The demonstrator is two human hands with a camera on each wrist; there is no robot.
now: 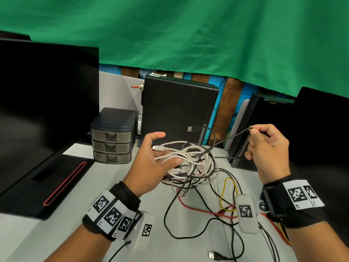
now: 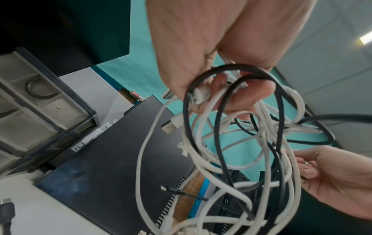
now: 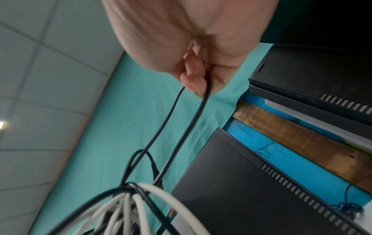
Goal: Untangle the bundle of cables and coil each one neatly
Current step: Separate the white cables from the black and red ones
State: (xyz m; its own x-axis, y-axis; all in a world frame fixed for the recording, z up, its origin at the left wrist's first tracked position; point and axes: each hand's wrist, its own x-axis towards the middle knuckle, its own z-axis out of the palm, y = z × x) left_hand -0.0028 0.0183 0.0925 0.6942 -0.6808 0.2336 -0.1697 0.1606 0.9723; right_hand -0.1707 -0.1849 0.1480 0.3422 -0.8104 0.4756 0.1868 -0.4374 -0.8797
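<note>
Drawer unit (image 1: 113, 136) beside cable bundle (image 1: 192, 163)

Head cam sits up high, looking forward and down over the white desk (image 1: 56, 233), both forearms reaching in from the bottom edge; left wrist cam is jammed right under the left hand (image 2: 201, 47), looking along the palm and upward — ceiling in the corner; right wrist cam does likewise under the right hand (image 3: 191, 39); all three share the cable bundle (image 1: 192, 163) and the black computer case (image 1: 179, 110).
</note>
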